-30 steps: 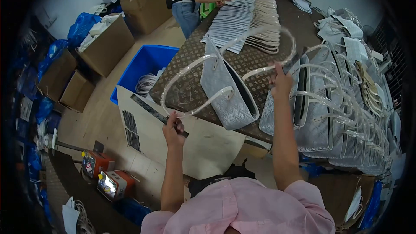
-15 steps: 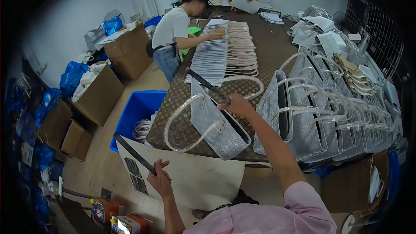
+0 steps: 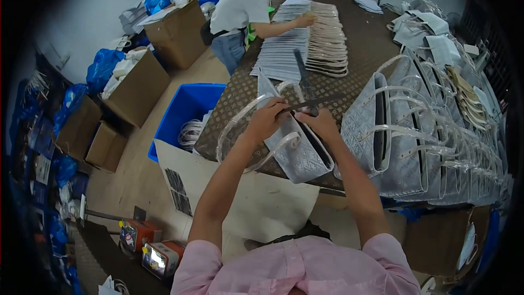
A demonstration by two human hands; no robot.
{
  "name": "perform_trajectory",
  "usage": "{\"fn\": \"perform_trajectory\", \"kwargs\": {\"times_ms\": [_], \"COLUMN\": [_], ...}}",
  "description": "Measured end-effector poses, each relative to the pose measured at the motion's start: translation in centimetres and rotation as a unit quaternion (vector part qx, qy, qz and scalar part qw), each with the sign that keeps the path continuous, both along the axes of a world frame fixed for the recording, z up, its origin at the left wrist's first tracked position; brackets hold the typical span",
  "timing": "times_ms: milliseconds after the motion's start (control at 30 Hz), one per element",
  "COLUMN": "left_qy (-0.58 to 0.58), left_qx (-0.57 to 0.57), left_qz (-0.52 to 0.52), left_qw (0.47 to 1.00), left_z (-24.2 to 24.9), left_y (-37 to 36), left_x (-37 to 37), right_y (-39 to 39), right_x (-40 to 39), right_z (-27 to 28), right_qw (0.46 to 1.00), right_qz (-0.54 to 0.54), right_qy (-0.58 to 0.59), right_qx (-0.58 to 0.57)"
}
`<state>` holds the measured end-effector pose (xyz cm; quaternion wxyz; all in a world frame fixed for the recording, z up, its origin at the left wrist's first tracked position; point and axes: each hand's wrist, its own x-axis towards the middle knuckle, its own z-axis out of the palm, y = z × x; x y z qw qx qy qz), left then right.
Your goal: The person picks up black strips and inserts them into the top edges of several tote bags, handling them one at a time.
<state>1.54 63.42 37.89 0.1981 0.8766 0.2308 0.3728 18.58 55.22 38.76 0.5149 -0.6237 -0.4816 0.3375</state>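
A silver-grey tote bag [image 3: 295,157] with clear-wrapped handles stands at the near edge of the patterned brown table [image 3: 229,88]. Over its opening, my left hand [image 3: 266,121] is closed on a dark strip [image 3: 327,99] that points right. Close beside it, my right hand [image 3: 323,127] grips a second dark strip [image 3: 302,68], which rises away from me. The two strips appear to cross above the bag. Part of the bag's rim and one handle are hidden behind my hands.
Several similar silver bags [image 3: 404,147] crowd the table's right side. Beyond my bag lies a long row of stacked grey panels with pale handles [image 3: 327,38]. A person in a white shirt [image 3: 240,8] works there. A blue bin [image 3: 185,104] and cardboard boxes [image 3: 136,84] stand left.
My left hand has risen from below the table edge to the bag, bringing its strip along. Both hands are now close together over the opening. The camera view has shifted.
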Motion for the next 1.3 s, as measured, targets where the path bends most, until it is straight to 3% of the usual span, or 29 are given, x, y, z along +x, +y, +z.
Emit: {"fn": "perform_trajectory", "kwargs": {"times_ms": [67, 133, 200, 300, 367, 433, 500, 567, 633, 700, 833, 900, 967, 1033, 1067, 1133, 1300], "left_qy": [0.032, 0.093, 0.047, 0.048, -0.011, -0.013, -0.049, -0.091, -0.133, -0.082, -0.175, -0.219, -0.263, -0.144, -0.146, -0.059, 0.061], "left_qx": [0.012, 0.027, -0.018, -0.058, -0.057, -0.064, -0.117, -0.147, -0.177, -0.326, -0.378, -0.351, -0.323, -0.214, -0.21, -0.037, -0.033], "left_qz": [0.008, 0.013, -0.003, 0.03, 0.051, 0.065, 0.136, 0.138, 0.144, 0.102, 0.037, 0.061, 0.083, 0.156, 0.154, 0.079, 0.051], "left_qw": [0.999, 0.995, 0.999, 0.997, 0.997, 0.996, 0.983, 0.975, 0.965, 0.936, 0.908, 0.908, 0.905, 0.954, 0.954, 0.994, 0.996], "left_z": [0.0, -0.4, -0.1, -0.7, -1.2, -1.1, -1.0, -1.0, -0.4, 0.9, 2.4, 5.1, 6.5, 7.7, 7.6, 6.3, 5.9], "left_y": [0.2, 0.4, -0.3, -2.0, -4.6, -6.2, -7.3, -7.2, -6.8, -5.7, -4.6, -4.2, -3.2, -0.5, 0.6, 3.1, 5.1], "left_x": [-0.7, -2.5, -3.9, -4.5, -2.9, -1.2, -0.3, 0.0, 0.1, -0.5, -2.0, -3.7, -5.4, -6.1, -5.9, -5.3, -4.7], "right_y": [1.5, 3.7, 4.9, 5.9, 6.3, 7.5, 8.2, 8.3, 6.7, 5.3, 2.2, 0.5, -1.1, -1.4, -1.4, -1.5, -0.7], "right_x": [1.1, 3.6, 6.1, 6.9, 5.0, 5.1, 5.5, 6.0, 4.9, 3.8, 2.8, 2.6, 2.9, 3.2, 3.3, 2.6, 2.5], "right_z": [-1.2, -4.1, -3.5, -1.7, 0.4, 0.4, 0.0, -1.2, 0.4, 1.6, 2.8, 3.0, 2.9, 2.1, 1.7, 2.0, 2.1], "right_qw": [0.999, 0.964, 0.937, 0.936, 0.932, 0.941, 0.947, 0.932, 0.945, 0.955, 0.971, 0.973, 0.934, 0.921, 0.907, 0.9, 0.873], "right_qz": [0.011, -0.039, -0.102, -0.089, -0.061, 0.006, 0.029, 0.063, 0.081, 0.095, 0.009, -0.023, -0.032, -0.003, 0.029, 0.024, 0.007], "right_qy": [0.021, -0.219, -0.332, -0.341, -0.357, -0.335, -0.321, -0.346, -0.314, -0.279, -0.194, -0.146, -0.324, -0.358, -0.39, -0.405, -0.454], "right_qx": [-0.025, 0.145, 0.031, 0.025, 0.016, 0.053, 0.01, 0.084, 0.045, 0.01, 0.136, 0.177, 0.147, 0.152, 0.153, 0.157, 0.177]}}
